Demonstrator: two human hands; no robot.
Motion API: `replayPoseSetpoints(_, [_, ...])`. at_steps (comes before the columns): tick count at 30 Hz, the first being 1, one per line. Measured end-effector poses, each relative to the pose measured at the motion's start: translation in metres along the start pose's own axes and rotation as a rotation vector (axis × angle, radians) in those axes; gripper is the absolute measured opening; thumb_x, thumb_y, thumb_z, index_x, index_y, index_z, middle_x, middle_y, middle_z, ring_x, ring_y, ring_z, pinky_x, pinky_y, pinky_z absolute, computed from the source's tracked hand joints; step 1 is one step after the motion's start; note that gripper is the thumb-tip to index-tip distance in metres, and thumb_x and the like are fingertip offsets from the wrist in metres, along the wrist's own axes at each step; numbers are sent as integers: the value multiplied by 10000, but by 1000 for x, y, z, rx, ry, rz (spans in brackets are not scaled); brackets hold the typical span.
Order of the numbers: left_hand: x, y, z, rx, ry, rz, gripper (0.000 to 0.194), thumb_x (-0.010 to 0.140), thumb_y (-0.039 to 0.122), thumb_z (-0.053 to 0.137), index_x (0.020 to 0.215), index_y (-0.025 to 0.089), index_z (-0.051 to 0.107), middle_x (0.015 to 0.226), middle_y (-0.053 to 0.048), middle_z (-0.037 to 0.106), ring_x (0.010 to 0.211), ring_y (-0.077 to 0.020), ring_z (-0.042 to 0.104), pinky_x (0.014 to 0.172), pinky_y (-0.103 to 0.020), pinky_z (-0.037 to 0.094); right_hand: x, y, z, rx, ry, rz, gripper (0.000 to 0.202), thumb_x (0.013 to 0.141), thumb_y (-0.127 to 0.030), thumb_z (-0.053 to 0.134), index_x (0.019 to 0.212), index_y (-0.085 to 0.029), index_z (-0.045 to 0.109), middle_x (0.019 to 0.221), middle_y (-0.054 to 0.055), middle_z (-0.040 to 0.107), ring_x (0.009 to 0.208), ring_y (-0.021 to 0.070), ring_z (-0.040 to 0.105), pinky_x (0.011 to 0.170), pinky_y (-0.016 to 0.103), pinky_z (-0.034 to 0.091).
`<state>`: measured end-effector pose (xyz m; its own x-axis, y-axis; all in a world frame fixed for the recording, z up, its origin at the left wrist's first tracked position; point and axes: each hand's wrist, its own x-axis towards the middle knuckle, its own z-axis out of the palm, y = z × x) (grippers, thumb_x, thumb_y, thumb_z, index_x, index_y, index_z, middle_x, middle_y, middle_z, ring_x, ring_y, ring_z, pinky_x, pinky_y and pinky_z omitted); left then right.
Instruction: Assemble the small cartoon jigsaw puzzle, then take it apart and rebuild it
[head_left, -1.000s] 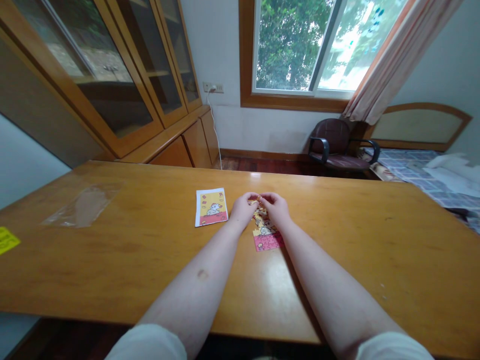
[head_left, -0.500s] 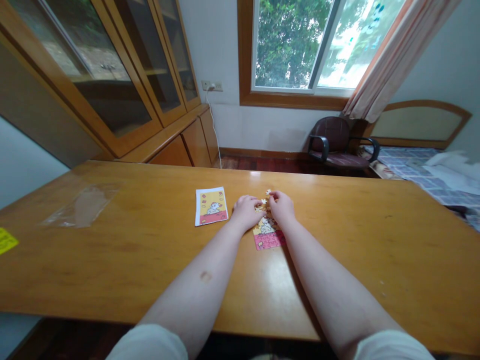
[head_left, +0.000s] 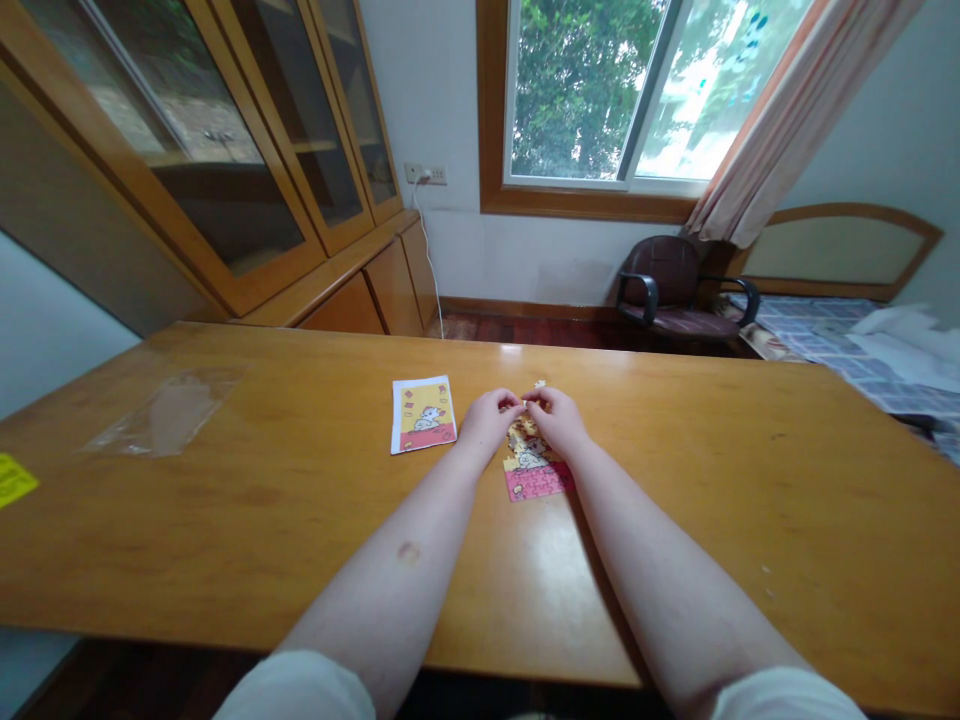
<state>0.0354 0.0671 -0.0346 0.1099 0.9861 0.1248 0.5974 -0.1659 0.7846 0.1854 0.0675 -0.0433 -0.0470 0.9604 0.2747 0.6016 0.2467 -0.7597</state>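
Note:
My left hand (head_left: 489, 415) and my right hand (head_left: 556, 418) meet over a jigsaw puzzle (head_left: 537, 481), fingertips almost touching. Both are closed in a pinch around a tiny pale puzzle piece (head_left: 525, 403), mostly covered by the fingers. The pink lower rows of the puzzle are joined, with a white animal figure above them. Several loose yellowish pieces (head_left: 521, 430) lie between the hands, partly hidden. Just beyond my right fingers is another loose piece (head_left: 540, 383). Left of my left hand lies a reference picture card (head_left: 424, 414) with the white animal on yellow and pink.
The wooden table (head_left: 300, 500) carries a clear plastic bag (head_left: 176, 412) at left and a yellow label (head_left: 13, 480) at its left edge. Past the far edge stand a glass-door cabinet (head_left: 300, 150), an armchair (head_left: 671, 290) and a bed (head_left: 825, 330).
My left hand has lifted from the loose pieces, its fingers now pinched. My right hand has come slightly down and left to meet it, uncovering more of the puzzle.

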Motion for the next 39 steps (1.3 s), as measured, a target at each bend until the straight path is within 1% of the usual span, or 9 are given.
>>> replayPoseSetpoints(4, [3,-2,-1,-154,66,-50,97,799,183,633,836,177,722,825,-28,726,806,-178,658,755,-272,500,-1,-3,5,213,-37,-47,252,767,-341,606,931,-181,711,843,39,706,745,162,596,708,286,467])
replayPoseSetpoints(7, [4,-2,1,-204,98,-17,142,826,159,613,891,180,737,947,-54,729,908,-181,660,843,-287,501,1,2,9,321,8,17,300,757,-358,613,970,-172,715,819,41,709,711,157,595,685,287,475])
replayPoseSetpoints(10, [4,-2,4,-296,78,-49,221,844,126,582,1017,171,713,956,-65,724,864,-163,671,803,-277,523,5,9,11,312,75,68,291,743,-356,610,930,-166,725,787,40,708,691,159,592,686,296,477])
replayPoseSetpoints(14, [3,-3,3,-253,52,-72,206,839,155,598,1017,167,702,865,-46,727,784,-164,670,741,-274,531,7,12,8,199,115,150,238,727,-340,604,850,-179,730,753,33,706,668,169,597,684,304,481])
replayPoseSetpoints(19, [3,-7,-1,99,60,68,153,817,180,611,893,207,741,981,-59,719,967,-223,638,912,-335,475,9,12,-7,-59,72,219,222,753,-242,553,872,-222,739,840,48,724,785,209,648,741,327,475])
replayPoseSetpoints(24, [3,-8,1,154,59,79,186,820,196,588,927,205,739,1003,-70,712,985,-239,632,925,-348,467,5,10,-22,-375,-71,136,97,699,-257,667,761,-248,741,833,67,728,787,239,646,719,335,447])
replayPoseSetpoints(27, [2,-8,1,143,66,72,190,834,210,570,926,200,737,1005,-74,710,990,-239,631,923,-343,466,3,11,-24,-426,-122,87,86,694,-280,711,771,-257,743,865,66,727,800,240,642,721,335,440])
replayPoseSetpoints(33, [2,-7,0,159,58,72,199,844,226,564,944,188,732,1007,-76,713,984,-237,632,899,-340,469,7,16,-14,-211,-163,70,231,658,-215,755,883,-246,715,797,14,692,727,177,613,694,296,441])
replayPoseSetpoints(39, [1,-4,2,215,-5,86,202,844,268,605,995,221,730,1042,-50,724,1017,-231,625,924,-341,451,10,22,-6,321,-160,115,283,647,-194,698,925,-180,652,659,-44,582,601,113,548,614,253,446])
